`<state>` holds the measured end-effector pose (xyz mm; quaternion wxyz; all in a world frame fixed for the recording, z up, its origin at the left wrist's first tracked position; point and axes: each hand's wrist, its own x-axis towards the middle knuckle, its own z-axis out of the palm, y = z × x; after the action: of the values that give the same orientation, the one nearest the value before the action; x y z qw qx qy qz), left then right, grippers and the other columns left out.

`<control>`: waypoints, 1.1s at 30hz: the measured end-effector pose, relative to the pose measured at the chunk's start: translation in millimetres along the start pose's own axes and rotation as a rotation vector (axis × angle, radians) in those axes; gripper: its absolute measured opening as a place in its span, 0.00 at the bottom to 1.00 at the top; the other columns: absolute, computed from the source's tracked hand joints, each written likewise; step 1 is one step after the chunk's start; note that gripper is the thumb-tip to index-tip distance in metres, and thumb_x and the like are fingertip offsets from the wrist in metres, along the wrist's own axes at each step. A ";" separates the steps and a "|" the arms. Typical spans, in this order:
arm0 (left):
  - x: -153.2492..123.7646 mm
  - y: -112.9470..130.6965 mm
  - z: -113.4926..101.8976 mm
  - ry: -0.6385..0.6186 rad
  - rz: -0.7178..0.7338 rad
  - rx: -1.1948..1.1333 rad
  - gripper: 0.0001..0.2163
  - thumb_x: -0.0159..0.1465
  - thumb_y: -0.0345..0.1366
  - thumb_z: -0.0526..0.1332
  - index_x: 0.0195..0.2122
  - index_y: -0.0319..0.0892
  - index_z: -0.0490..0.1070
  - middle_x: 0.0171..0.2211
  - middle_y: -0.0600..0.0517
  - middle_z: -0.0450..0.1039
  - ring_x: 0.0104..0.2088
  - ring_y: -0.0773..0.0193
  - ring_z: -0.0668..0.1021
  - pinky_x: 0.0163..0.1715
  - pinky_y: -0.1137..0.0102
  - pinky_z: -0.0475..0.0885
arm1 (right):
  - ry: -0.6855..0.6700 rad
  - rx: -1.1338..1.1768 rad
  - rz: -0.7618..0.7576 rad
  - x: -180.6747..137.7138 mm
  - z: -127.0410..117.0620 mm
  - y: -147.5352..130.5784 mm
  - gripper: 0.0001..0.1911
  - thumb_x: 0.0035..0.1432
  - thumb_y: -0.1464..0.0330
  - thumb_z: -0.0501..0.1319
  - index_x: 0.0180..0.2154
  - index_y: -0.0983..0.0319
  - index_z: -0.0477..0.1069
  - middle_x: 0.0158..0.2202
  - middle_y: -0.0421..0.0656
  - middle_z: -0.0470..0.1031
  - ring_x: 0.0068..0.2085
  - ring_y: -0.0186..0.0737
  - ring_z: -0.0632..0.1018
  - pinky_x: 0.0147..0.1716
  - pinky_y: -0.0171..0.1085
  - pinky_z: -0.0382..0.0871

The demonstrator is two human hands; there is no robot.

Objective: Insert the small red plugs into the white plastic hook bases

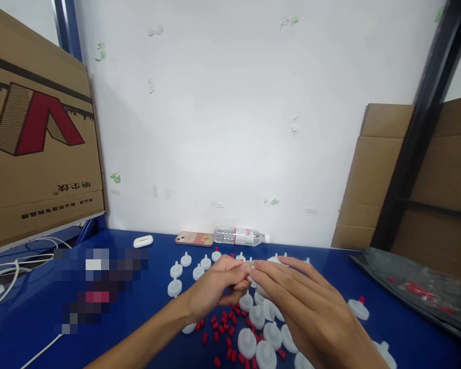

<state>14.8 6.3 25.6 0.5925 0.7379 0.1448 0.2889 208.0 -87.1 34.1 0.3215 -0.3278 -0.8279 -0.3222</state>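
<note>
My left hand is closed in a pinch, and a bit of red, apparently a small red cap, shows at its fingertips. Meeting it from the right is my right hand, its fingers long and close together, thumb hidden. A white spouted lid shows partly between the two hands; the fingers cover most of it. Below and around them lie several white spouted lids and loose red caps on the blue table. At the right, one white lid carries a red cap on its spout.
Along the wall lie a phone, a clear water bottle and a white earphone case. A grey plastic bag with red pieces is at the right. Cardboard boxes and cables stand left; part of the left table is blurred out.
</note>
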 end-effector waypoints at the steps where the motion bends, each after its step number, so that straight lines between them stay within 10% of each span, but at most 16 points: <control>1: -0.9 -1.0 0.1 0.025 0.016 0.059 0.22 0.72 0.50 0.51 0.22 0.44 0.56 0.15 0.60 0.51 0.17 0.70 0.54 0.21 0.70 0.50 | -0.017 0.010 0.013 -1.6 1.2 1.1 0.28 0.65 0.84 0.50 0.62 0.62 0.67 0.60 0.41 0.75 0.61 0.35 0.75 0.67 0.41 0.62; 11: -15.3 -18.5 18.9 0.390 0.702 1.057 0.08 0.73 0.31 0.50 0.40 0.41 0.67 0.34 0.48 0.71 0.33 0.61 0.70 0.30 0.66 0.61 | -0.068 0.061 0.167 -9.5 5.0 2.3 0.22 0.71 0.68 0.58 0.63 0.61 0.64 0.55 0.45 0.79 0.53 0.44 0.81 0.57 0.45 0.75; 20: -6.4 -7.4 -30.8 0.469 0.165 0.778 0.20 0.76 0.41 0.32 0.26 0.46 0.48 0.23 0.57 0.52 0.22 0.66 0.61 0.23 0.71 0.61 | 0.268 -0.105 0.438 -18.7 -19.9 28.6 0.17 0.68 0.67 0.61 0.57 0.54 0.72 0.52 0.41 0.80 0.49 0.47 0.82 0.58 0.47 0.74; 25: -7.2 -21.8 -48.6 0.309 -0.013 1.067 0.15 0.70 0.37 0.55 0.25 0.42 0.65 0.27 0.50 0.68 0.31 0.57 0.71 0.31 0.66 0.62 | 0.015 -0.006 0.330 -15.8 -11.7 30.9 0.15 0.70 0.63 0.58 0.56 0.54 0.72 0.50 0.42 0.81 0.49 0.46 0.83 0.46 0.43 0.81; 33: -11.5 -34.6 -35.5 0.103 -0.062 1.243 0.05 0.64 0.31 0.60 0.32 0.42 0.76 0.32 0.47 0.75 0.36 0.54 0.76 0.33 0.64 0.65 | -0.217 0.063 0.386 -27.0 8.4 26.8 0.19 0.68 0.67 0.58 0.59 0.52 0.70 0.55 0.42 0.79 0.53 0.49 0.81 0.50 0.51 0.79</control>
<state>-11.0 36.9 -5.9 0.0526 0.9254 0.3356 0.1683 241.0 -74.5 17.7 0.2963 -0.5027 -0.7891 -0.1918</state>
